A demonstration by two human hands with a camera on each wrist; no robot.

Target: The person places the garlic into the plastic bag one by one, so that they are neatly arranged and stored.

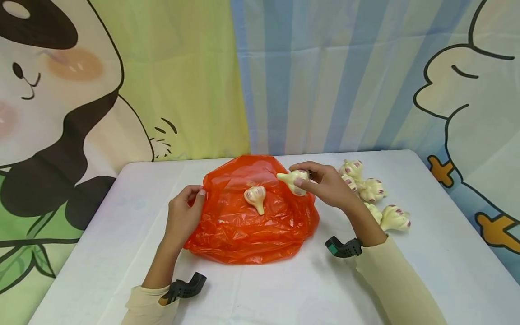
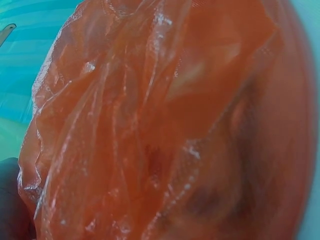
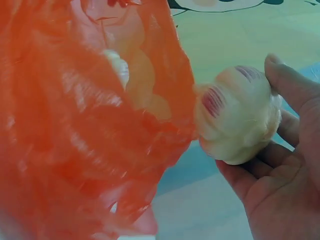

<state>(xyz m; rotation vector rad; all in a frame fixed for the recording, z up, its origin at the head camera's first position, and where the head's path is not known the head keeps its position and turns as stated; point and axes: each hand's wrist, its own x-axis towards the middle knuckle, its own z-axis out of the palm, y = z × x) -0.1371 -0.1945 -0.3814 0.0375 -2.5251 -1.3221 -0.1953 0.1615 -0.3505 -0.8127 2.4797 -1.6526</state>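
Observation:
A red plastic bag point(image 1: 243, 246) lies on the table with its mouth spread, and a garlic bulb point(image 1: 255, 197) shows inside it. At the bag's left rim my left hand point(image 1: 184, 214) pinches the plastic between thumb and fingers. My right hand point(image 1: 327, 183) grips another garlic bulb point(image 1: 298, 183) over the bag's right edge, its stem pointing left. In the right wrist view that held bulb point(image 3: 237, 115) shows purple streaks beside the bag's edge. The left wrist view is filled mostly by the bag point(image 2: 125, 125), which hides most of the left hand.
Several garlic bulbs point(image 1: 371, 189) lie grouped on the white table point(image 1: 430, 271), right of the bag and partly behind the right forearm. A printed curtain point(image 1: 308, 90) hangs behind the table's back edge. Black camera mounts point(image 1: 343, 247) sit on both wrists.

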